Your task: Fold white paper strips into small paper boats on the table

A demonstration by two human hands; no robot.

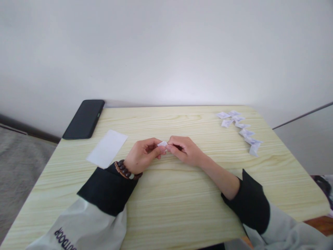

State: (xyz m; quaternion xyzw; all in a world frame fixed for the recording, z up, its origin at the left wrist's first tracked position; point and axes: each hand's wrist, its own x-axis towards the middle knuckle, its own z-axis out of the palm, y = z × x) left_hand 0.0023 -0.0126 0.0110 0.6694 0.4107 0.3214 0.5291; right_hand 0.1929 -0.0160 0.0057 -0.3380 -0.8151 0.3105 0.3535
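A small folded piece of white paper is pinched between both hands just above the light wooden table. My left hand, with a dark bead bracelet on its wrist, has its fingers closed on the paper's left side. Closed on the paper's right side are the fingers of my right hand. The two hands touch at the fingertips near the middle of the table.
A flat white sheet of paper lies left of my hands. A black phone overhangs the table's far left corner. Several small folded paper pieces lie in a row at the far right. A white wall stands behind.
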